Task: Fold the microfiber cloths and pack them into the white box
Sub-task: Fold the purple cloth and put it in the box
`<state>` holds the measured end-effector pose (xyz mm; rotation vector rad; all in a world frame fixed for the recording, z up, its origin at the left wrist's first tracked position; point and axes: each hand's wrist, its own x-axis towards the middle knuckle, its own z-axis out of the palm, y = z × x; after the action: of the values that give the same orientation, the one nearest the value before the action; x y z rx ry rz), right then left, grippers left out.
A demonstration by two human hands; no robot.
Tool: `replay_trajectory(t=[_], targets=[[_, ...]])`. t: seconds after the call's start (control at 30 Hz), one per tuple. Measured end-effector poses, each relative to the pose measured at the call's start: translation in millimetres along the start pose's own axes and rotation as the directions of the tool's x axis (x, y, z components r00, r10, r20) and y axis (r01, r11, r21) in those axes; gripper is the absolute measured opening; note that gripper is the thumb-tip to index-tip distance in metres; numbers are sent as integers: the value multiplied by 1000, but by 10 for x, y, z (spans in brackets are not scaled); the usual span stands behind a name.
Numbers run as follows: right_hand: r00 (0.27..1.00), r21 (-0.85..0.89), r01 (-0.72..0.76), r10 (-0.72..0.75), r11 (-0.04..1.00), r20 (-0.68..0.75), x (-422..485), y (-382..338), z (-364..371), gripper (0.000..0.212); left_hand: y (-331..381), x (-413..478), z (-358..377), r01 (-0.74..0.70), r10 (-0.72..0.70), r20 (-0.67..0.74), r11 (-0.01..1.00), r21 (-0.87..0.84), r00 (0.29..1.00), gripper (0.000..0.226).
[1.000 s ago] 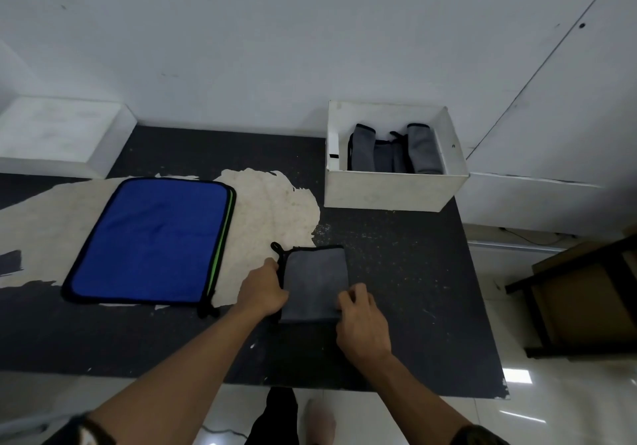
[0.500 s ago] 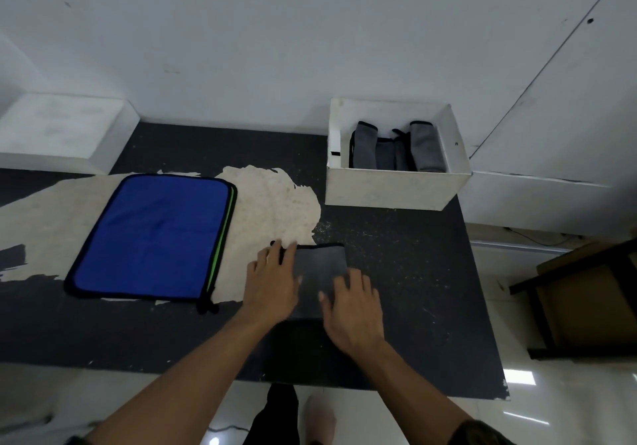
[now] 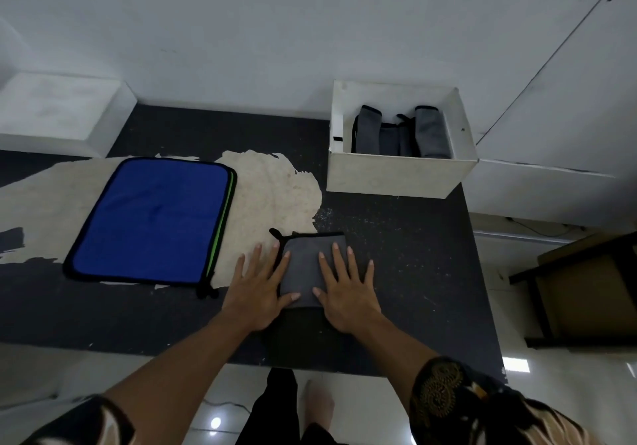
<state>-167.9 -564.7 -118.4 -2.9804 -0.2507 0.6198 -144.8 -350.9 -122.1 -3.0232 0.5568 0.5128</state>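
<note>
Fingers spread flat, the left hand [image 3: 256,289] and right hand [image 3: 346,293] are pressing the folded grey cloth [image 3: 305,269] on the table [image 3: 396,272] near its front edge, while a blue cloth [image 3: 151,217] is lying open farther left, and the box [image 3: 396,177] at the far right is holding packed cloths [image 3: 401,132] standing upright.

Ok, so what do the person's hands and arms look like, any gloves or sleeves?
No gloves: the left hand and right hand are bare, with no rings or watch visible. The forearms are uncovered. The right sleeve is dark with a gold-brown swirling print and pale patches; the left sleeve looks like the same fabric.
</note>
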Motion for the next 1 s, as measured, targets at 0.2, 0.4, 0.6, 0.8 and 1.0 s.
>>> replay_trajectory(t=[0.2, 0.4, 0.6, 0.8, 1.0], targets=[[933, 195, -299, 329, 934, -144, -170, -115, -198, 67, 66, -120, -96, 151, -169, -97, 973, -176, 981, 78], [855, 595, -452, 512, 664, 79, -185, -51, -308, 38, 201, -150, -266, 362, -497, -31, 673, -646, 867, 55], [841, 680, -515, 461, 521, 283, -195, 182, -315, 29, 293, -5, -363, 421, -396, 201, 613, -669, 896, 52], [771, 705, -565, 579, 429, 265, -544, 605, -303, 18, 697, 40, -347, 286, -267, 145, 623, -728, 953, 44], [736, 647, -598, 645, 474, 208, -749, 827, -255, 22, 1082, 6, -339, -131, -7, -299, 889, -439, 954, 51]])
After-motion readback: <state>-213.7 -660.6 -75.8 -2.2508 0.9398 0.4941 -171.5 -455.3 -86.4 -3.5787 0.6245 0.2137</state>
